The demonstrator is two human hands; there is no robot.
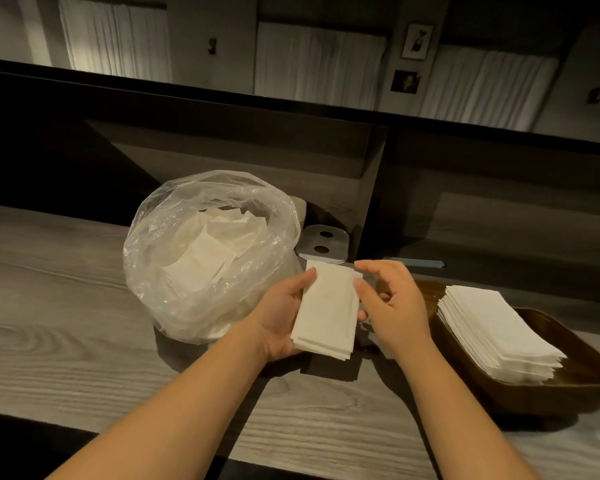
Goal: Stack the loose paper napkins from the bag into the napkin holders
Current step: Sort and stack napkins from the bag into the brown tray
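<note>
Napkins (328, 311) in the left hand (281, 318) are showing plain white — no print. The bag (173, 271) is reading clear, with white napkins inside. The worktop (66, 323) is presenting grey wood grain. The holder (568, 386) is appearing dark brown, carrying a white stack (496, 330).

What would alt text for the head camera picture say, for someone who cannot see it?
A person's left hand holds a small stack of white napkins above a wooden counter while the right hand touches its edge. A clear plastic bag of loose napkins sits to the left; a dark wooden holder with a neat napkin pile sits to the right.
</note>
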